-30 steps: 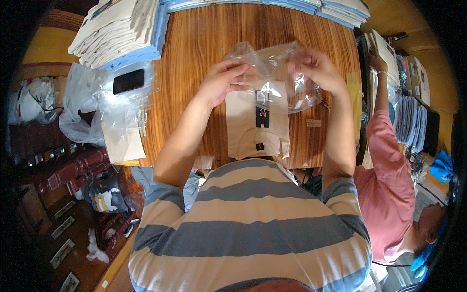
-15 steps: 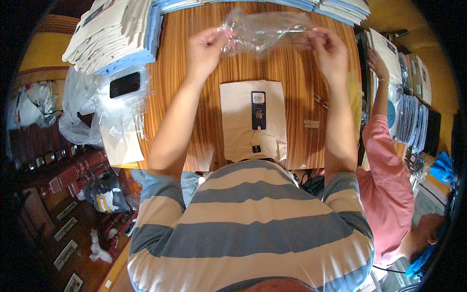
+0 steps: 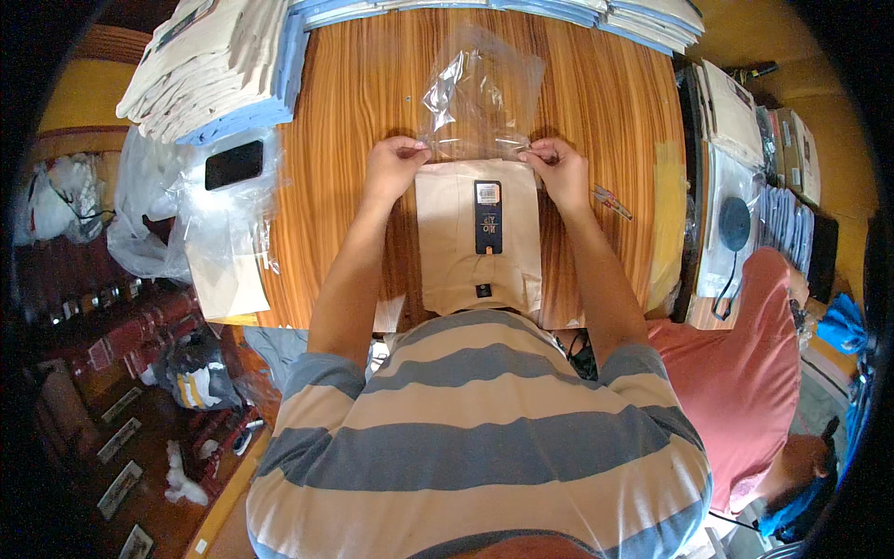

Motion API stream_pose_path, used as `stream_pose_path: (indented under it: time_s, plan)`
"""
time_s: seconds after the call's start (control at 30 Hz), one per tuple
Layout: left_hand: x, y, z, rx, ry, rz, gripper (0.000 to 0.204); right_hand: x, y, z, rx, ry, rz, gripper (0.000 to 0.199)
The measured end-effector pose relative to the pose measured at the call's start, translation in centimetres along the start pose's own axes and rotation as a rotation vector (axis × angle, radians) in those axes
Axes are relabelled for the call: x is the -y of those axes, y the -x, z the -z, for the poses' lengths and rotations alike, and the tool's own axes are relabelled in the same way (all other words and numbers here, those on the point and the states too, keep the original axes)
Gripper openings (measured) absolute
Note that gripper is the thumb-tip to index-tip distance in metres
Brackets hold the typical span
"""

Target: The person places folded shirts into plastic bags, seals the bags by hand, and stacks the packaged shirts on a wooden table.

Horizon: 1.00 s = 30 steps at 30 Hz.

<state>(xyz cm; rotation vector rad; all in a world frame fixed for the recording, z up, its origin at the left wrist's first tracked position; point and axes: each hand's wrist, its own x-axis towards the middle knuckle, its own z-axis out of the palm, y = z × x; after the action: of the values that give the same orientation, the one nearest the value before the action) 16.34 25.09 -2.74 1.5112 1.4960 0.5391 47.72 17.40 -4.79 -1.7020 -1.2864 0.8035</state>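
A folded beige garment (image 3: pixel 452 242) with a dark hang tag lies on the wooden table (image 3: pixel 354 102) in front of me. A clear plastic bag (image 3: pixel 480 93) lies flat just beyond it, its mouth at the garment's far edge. My left hand (image 3: pixel 393 166) pinches the bag's left mouth corner. My right hand (image 3: pixel 557 170) pinches the right corner. Both hands rest at the garment's top edge.
Stacks of folded beige and blue garments (image 3: pixel 209 70) line the table's far left and far edge. A black phone (image 3: pixel 234 164) lies on loose plastic bags at the left. A person in a red shirt (image 3: pixel 745 373) sits at my right beside more packed stacks (image 3: pixel 736 121).
My hands have come down from holding the bag up in the air. The bag mouth now sits at the garment's far edge, with the bag spread flat on the table.
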Motion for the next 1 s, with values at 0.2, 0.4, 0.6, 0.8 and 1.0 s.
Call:
stream_pose_path:
  time_s: [0.2,0.4,0.6,0.8,1.0]
  plan:
    - [2.0,1.4,0.3,0.144,0.429,0.190,0.020,1.0,0.5,2.5,0.234,-0.257,-0.342,0.033]
    - [2.0,3.4,1.0,0.243,0.468,0.264,0.026,-0.1,0.2,3.4,0.361,-0.216,-0.352,0.028]
    - [-0.2,3.0,0.1,0.191,0.362,0.184,0.029,0.5,2.3,3.0,0.072,-0.507,-0.588,0.022]
    - [0.9,2.9,1.0,0.321,0.387,0.223,0.029,1.0,4.3,4.3,0.138,-0.506,-0.658,0.023]
    - [0.4,4.7,1.4,0.344,0.221,0.276,0.033,-0.4,3.9,4.5,0.258,-0.375,-0.635,0.023]
